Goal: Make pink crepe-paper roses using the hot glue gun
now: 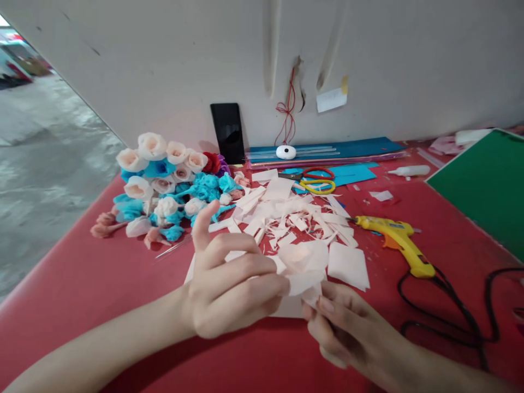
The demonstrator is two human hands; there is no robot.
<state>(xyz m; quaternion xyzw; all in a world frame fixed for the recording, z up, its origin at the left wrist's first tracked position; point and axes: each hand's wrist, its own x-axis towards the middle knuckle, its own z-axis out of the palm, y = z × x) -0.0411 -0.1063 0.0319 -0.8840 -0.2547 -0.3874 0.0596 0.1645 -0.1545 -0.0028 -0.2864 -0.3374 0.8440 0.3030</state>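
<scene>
My left fingers (282, 285) and my right fingers (317, 305) are pinched shut on a pink paper piece (305, 267), one hand on each side. Only my left pointer finger sticks up, free. I think I hold it from both sides so the soft, thin paper keeps its shape and does not slip. My left hand (229, 289) and right hand (344, 327) hold it just above the red bench (102, 284), left of the yellow glue gun (399, 243) and nearer to me.

The piece's long way runs from my fingers away from me. Its narrow end is in my pinch and its wide, curly end points away.

Left of the glue gun lies a heap of pink paper scraps (286, 215). Farther left is a pile of paper flowers (164, 185). Behind the glue gun, to its left, lie scissors (317, 183).
</scene>
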